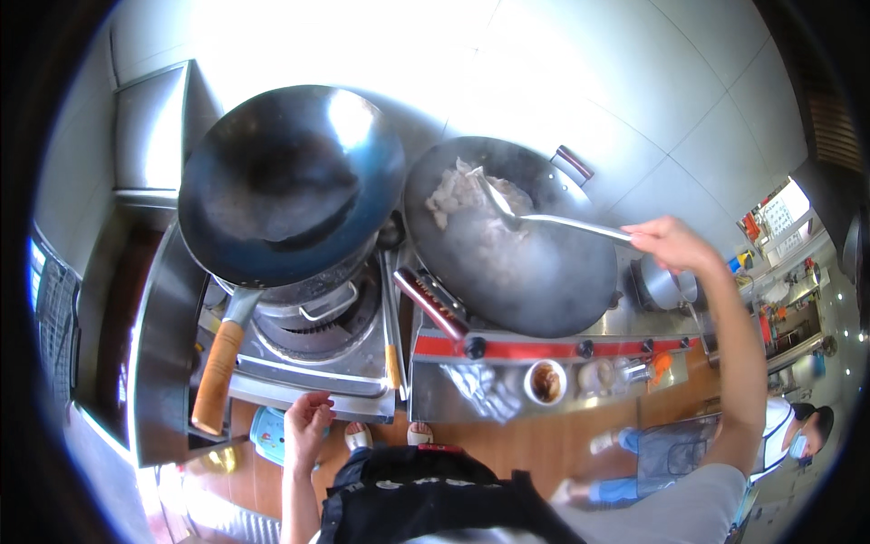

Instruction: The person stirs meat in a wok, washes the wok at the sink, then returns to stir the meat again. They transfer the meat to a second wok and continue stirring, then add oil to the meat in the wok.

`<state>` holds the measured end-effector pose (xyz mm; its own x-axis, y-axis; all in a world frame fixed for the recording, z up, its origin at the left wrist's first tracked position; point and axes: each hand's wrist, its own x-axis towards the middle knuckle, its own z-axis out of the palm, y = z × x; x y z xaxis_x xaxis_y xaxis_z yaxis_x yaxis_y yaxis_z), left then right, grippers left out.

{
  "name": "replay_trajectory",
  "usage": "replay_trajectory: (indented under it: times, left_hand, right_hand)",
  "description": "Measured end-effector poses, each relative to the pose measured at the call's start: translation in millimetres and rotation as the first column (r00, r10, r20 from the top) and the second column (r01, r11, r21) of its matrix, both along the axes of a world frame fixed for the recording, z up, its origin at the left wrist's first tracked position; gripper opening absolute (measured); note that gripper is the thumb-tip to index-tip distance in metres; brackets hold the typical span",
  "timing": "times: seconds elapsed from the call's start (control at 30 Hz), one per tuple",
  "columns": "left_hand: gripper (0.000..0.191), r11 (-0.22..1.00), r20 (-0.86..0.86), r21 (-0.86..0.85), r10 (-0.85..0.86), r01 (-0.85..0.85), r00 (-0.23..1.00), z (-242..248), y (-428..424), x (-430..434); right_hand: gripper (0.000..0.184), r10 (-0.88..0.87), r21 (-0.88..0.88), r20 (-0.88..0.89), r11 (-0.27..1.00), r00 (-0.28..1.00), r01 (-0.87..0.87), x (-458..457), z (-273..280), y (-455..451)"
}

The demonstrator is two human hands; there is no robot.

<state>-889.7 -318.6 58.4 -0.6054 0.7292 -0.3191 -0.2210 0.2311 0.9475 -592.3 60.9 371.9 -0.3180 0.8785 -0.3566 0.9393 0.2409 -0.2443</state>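
My right hand (pixel 669 241) grips the metal handle of a spatula or ladle (pixel 571 224), whose head rests among pale meat slices (pixel 455 194) in a large dark wok (pixel 544 299). Steam rises from this wok and blurs part of the food. My left hand (pixel 310 425) holds nothing and hangs by the stove's front edge, its fingers partly curled. Above and to the left of it, a second wok (pixel 272 197) with a wooden handle (pixel 219 374) sits tilted over a pot on the burner. Its dark inside shows no food that I can make out.
A long-handled ladle (pixel 391 234) lies between the woks. Along the front ledge are crumpled foil-like material (pixel 482 391), a white cup of brown sauce (pixel 546 382) and an orange item (pixel 659 367). A metal pot (pixel 656 285) stands right. A masked person (pixel 680 449) is at the right.
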Motion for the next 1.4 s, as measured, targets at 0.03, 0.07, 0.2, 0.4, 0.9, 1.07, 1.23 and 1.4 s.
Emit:
replay_trajectory:
  times: [0.03, 0.07, 0.2, 0.4, 0.9, 1.07, 1.23, 1.4]
  left_hand:
    - [0.024, 0.998, -0.076, -0.055, -0.046, 0.042, 0.996, -5, -1, 0]
    - [0.024, 0.985, -0.139, -0.16, -0.083, 0.06, 0.987, -9, -3, 0]
    - [0.022, 0.958, -0.339, -0.255, -0.218, 0.133, 0.915, -12, -3, 0]
    - [0.024, 0.951, -0.383, -0.207, -0.294, 0.229, 0.875, 5, 29, 6]
    - [0.022, 0.899, -0.439, -0.251, -0.435, 0.358, 0.786, 15, 51, 38]
    - [0.023, 0.896, -0.385, -0.3, -0.429, 0.329, 0.817, 19, 50, 55]
    - [0.024, 0.912, -0.454, -0.204, -0.41, 0.355, 0.791, 16, 60, 59]
    - [0.022, 0.947, -0.523, -0.137, -0.319, 0.291, 0.791, 5, 62, 54]
  right_hand:
    - [0.032, 0.115, 0.14, 0.139, 0.981, 0.984, -0.135, 3, 14, -7]
    - [0.03, 0.178, 0.262, 0.309, 0.929, 0.934, -0.263, 6, 27, -15]
    - [0.026, 0.291, 0.274, 0.613, 0.794, 0.735, -0.543, 5, 62, -35]
    - [0.023, 0.198, 0.455, 0.73, 0.573, 0.654, -0.682, -23, -12, -26]
    - [0.025, 0.044, 0.636, 0.471, 0.676, 0.881, -0.373, 37, -13, 137]
    - [0.027, 0.342, 0.876, 0.179, 0.372, 0.923, -0.307, 5, -108, 119]
    - [0.028, 0.493, 0.949, 0.194, 0.123, 0.848, -0.289, 24, -101, 52]
    - [0.03, 0.391, 0.87, 0.433, 0.054, 0.812, -0.49, 59, -30, 9]
